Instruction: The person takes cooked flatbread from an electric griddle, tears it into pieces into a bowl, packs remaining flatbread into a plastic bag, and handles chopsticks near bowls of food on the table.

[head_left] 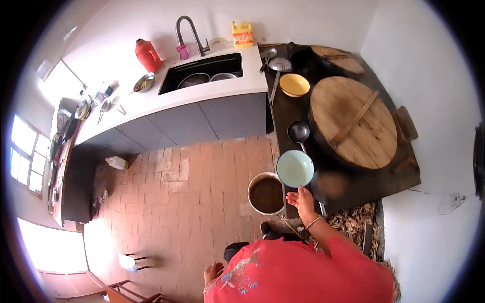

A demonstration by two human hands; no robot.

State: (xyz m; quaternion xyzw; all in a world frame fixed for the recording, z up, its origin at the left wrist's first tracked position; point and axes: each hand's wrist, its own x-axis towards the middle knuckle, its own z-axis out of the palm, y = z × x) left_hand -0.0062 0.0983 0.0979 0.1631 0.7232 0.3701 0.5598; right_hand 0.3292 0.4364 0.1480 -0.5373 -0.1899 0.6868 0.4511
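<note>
Right hand: holds fingers loosely apart, with thumb at near rim of pale green bowl, just beyond on far side, by dark stovetop's left edge; cannot tell if touching.

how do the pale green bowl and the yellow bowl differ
The pale green bowl looks larger in the picture than the yellow bowl. The green one is close by the right hand; the yellow one sits farther off, beside the skimmer. Both are round.
</note>
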